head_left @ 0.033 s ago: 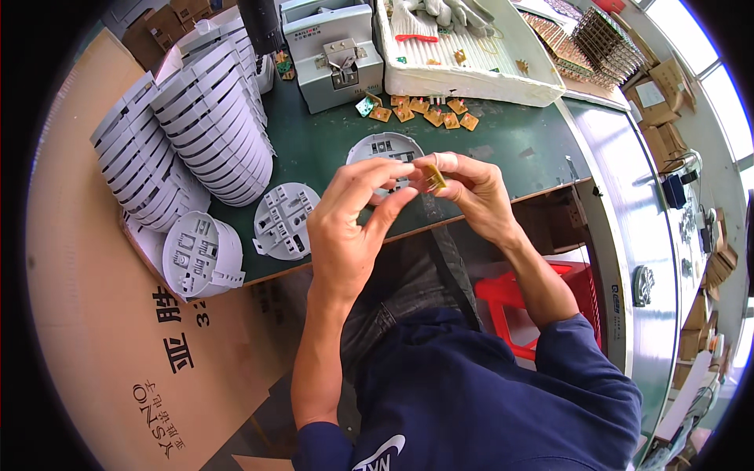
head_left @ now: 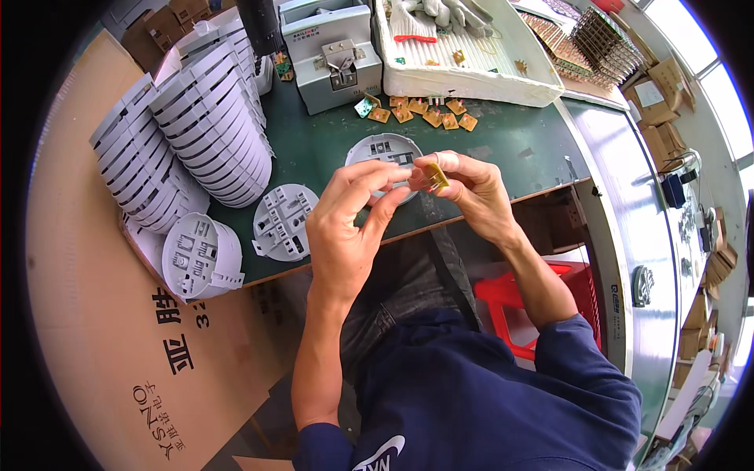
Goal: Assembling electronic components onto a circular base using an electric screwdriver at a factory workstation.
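In the head view, a small yellow board [head_left: 441,177] is pinched by the right hand [head_left: 471,192], just beside the left hand [head_left: 345,224] and near a round grey cover [head_left: 378,146]. The left thumb and forefinger are curved toward it — whether anything is gripped there cannot be told. The board is best held by its edges — lightly, pins unbent.

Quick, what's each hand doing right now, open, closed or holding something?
Left hand: half curled, fingertips by the board; can't tell if gripping anything.
Right hand: closed, holding the board.
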Demonstrator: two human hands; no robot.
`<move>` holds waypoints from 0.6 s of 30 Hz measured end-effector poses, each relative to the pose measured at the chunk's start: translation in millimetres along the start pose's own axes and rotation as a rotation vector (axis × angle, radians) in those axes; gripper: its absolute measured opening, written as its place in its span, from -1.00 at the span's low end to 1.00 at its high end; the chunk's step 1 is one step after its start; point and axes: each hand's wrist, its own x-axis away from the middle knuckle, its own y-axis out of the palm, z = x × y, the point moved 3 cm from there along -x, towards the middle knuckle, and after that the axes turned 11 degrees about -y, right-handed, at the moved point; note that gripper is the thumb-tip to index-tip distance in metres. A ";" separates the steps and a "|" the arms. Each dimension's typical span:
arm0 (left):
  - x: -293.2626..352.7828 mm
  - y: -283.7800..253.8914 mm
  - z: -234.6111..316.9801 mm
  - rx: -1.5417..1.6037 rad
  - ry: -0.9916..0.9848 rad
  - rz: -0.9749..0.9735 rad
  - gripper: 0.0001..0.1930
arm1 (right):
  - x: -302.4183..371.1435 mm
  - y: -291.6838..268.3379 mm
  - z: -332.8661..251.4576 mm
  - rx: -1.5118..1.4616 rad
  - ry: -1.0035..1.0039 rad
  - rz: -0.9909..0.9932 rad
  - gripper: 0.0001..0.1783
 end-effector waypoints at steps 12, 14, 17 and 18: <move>-3.5 15.8 -28.3 -0.348 -0.058 0.016 -0.42 | -27.4 -26.3 -0.3 0.238 0.119 0.012 -0.61; -5.0 15.4 -27.8 -0.322 -0.034 -0.004 -0.62 | -27.0 -28.1 3.0 0.192 0.098 0.011 -0.61; -2.0 16.9 -19.3 -0.189 -0.079 0.066 -0.81 | -20.0 -20.2 2.7 0.046 0.071 0.030 -0.60; -1.4 17.5 -17.7 -0.177 -0.063 0.092 -0.83 | -17.6 -16.8 2.7 0.003 0.074 0.050 -0.58</move>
